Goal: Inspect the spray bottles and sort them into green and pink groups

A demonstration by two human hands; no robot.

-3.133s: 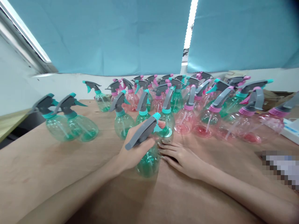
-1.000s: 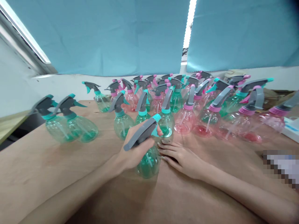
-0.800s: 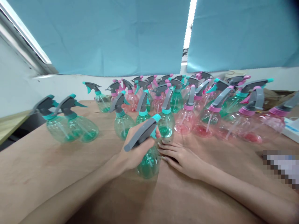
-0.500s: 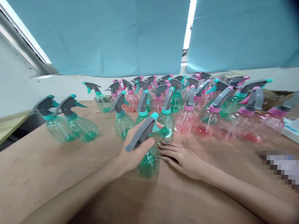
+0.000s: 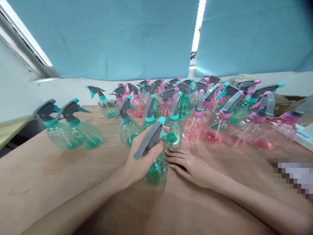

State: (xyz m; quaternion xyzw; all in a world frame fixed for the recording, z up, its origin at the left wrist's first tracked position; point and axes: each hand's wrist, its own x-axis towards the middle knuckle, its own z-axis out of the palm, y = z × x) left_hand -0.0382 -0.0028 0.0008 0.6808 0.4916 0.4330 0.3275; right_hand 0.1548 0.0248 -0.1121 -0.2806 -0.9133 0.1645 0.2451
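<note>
My left hand (image 5: 139, 163) is wrapped round the neck of a green spray bottle (image 5: 156, 173), just below its grey head with a turquoise nozzle. The bottle stands at the near middle of the table, its nozzle pointing away from me and to the right. My right hand (image 5: 189, 164) rests palm down on the wood just right of this bottle, holding nothing, fingers stretched out with slight gaps. Right behind the hands stands another green spray bottle (image 5: 173, 129). The fingers of my left hand hide the held bottle's collar.
Two green spray bottles (image 5: 85, 135) stand apart at the left. Several pink spray bottles (image 5: 194, 125) and green ones crowd the back and right of the wooden table (image 5: 49, 186). A blurred-out flat object (image 5: 295, 174) lies at the right edge. Blue curtains (image 5: 122, 39) hang behind.
The held bottle's grey head has turned and shifted very slightly with my left hand. My right hand and the standing bottles stay put.
</note>
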